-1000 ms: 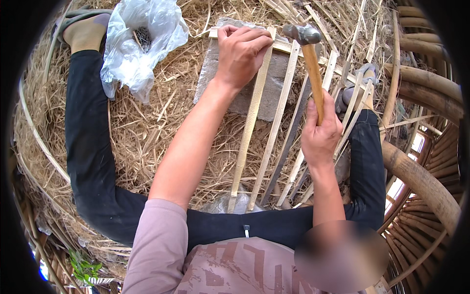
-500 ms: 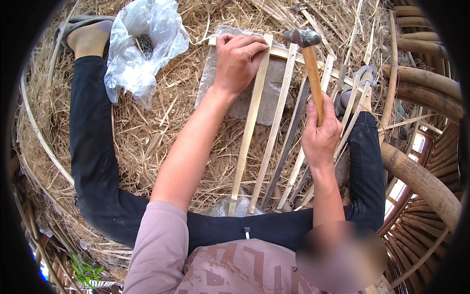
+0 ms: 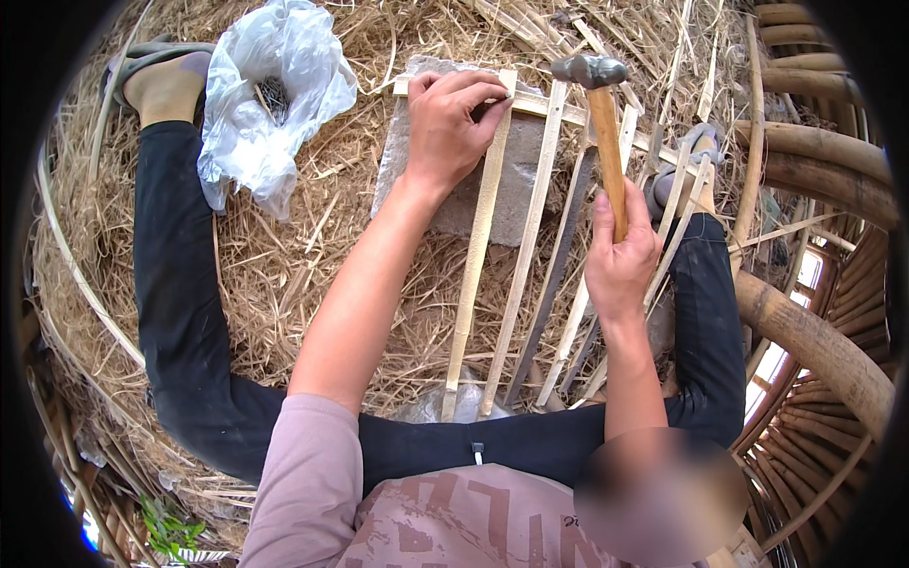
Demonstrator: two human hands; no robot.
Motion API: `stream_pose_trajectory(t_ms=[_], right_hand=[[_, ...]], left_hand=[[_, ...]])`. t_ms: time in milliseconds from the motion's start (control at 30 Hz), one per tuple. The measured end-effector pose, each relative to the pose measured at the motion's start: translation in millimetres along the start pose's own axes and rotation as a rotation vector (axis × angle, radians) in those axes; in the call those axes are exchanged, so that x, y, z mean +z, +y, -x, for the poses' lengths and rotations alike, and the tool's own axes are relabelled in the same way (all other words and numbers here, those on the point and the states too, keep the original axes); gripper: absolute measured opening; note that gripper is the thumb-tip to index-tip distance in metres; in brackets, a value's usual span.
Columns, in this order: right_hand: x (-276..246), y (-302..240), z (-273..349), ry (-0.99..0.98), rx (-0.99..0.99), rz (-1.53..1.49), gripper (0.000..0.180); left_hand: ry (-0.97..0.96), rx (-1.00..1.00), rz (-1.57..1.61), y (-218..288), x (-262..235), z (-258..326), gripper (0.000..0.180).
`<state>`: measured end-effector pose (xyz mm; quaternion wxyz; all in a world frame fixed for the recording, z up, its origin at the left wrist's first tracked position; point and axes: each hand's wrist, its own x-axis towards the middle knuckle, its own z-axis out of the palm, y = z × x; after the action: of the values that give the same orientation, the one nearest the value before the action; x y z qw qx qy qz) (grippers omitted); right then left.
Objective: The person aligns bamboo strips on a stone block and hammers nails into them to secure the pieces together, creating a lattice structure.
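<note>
Right hand (image 3: 620, 260) fisted round hammer (image 3: 601, 123) — left hand (image 3: 450, 123) pinching bamboo slat (image 3: 478, 246).

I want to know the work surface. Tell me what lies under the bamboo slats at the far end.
A flat grey stone slab lies under the bamboo slats, resting on straw. The left hand covers part of it; what lies beneath the slab is hidden.

Straw-strewn ground (image 3: 312, 265) — grey stone slab (image 3: 516, 185), bamboo slats (image 3: 473, 275), white plastic bag (image 3: 265, 104).
</note>
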<state>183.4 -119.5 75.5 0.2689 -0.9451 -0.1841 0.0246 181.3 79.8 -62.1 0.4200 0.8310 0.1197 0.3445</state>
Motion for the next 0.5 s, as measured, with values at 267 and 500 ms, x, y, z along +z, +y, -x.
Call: stream_pose_trajectory(t_ms=[267,500], right_hand=[[4,-5,16,-0.169,0.172,-0.119,0.021],[-11,-10,26,-0.251,0.210,-0.015,0.021]], left_hand=[[0.013,0.058,-0.018,2,2,0,0.005],[0.013,0.098,-0.084,4,2,-1,0.003]])
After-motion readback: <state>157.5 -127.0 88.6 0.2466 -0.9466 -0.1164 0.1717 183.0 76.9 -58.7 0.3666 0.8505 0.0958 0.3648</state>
